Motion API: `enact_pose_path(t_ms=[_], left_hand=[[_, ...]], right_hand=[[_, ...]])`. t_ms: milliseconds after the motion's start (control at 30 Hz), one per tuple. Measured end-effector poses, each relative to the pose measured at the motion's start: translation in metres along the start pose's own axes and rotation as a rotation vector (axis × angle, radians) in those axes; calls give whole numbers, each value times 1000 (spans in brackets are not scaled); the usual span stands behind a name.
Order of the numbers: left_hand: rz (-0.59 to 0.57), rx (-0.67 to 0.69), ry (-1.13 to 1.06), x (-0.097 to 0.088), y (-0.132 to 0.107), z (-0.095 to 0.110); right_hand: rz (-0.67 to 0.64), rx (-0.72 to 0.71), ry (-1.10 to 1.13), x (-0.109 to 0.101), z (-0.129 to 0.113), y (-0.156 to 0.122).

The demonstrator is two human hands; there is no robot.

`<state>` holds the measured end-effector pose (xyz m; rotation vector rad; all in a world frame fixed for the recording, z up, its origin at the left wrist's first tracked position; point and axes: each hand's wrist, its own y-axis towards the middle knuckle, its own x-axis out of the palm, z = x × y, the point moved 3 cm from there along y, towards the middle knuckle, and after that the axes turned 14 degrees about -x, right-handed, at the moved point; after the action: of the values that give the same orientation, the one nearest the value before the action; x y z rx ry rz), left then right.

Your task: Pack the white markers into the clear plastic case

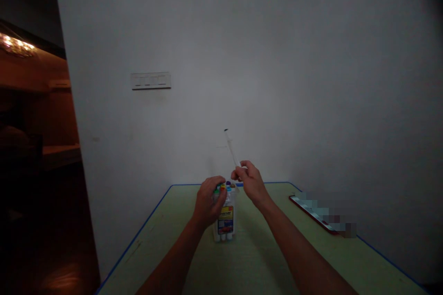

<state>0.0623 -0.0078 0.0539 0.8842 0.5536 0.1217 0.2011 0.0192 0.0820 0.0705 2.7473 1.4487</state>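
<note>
A clear pack of markers [225, 221] with coloured caps stands upright on the green table [242, 262] near its far end. My left hand [207, 203] is wrapped round the pack's upper left side. My right hand [249, 180] hovers just above and right of the pack. Its fingers pinch the lower end of a thin white marker [231, 148] with a dark tip. The marker points up and slightly left, clear of the pack.
The table has a blue edge and stands against a white wall with a switch plate [151, 80]. A flat red-edged object [313, 214] lies at the table's right edge. A dim room with a lamp [15, 45] opens to the left.
</note>
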Motion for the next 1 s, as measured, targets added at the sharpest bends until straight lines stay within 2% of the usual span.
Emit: enact_pose_path(t_ms=[167, 333, 467, 667, 1000], left_hand=[[2, 5, -10, -1, -1, 1], [0, 21, -10, 0, -1, 1], [2, 21, -2, 1, -1, 1], [-3, -9, 0, 0, -1, 0], [-7, 4, -9, 1, -1, -1]], right_hand=[[-92, 48, 136, 13, -6, -2], [-77, -31, 39, 11, 3, -9], [-52, -19, 20, 10, 3, -9], [-101, -53, 21, 15, -1, -8], [-170, -111, -301, 14, 0, 0]])
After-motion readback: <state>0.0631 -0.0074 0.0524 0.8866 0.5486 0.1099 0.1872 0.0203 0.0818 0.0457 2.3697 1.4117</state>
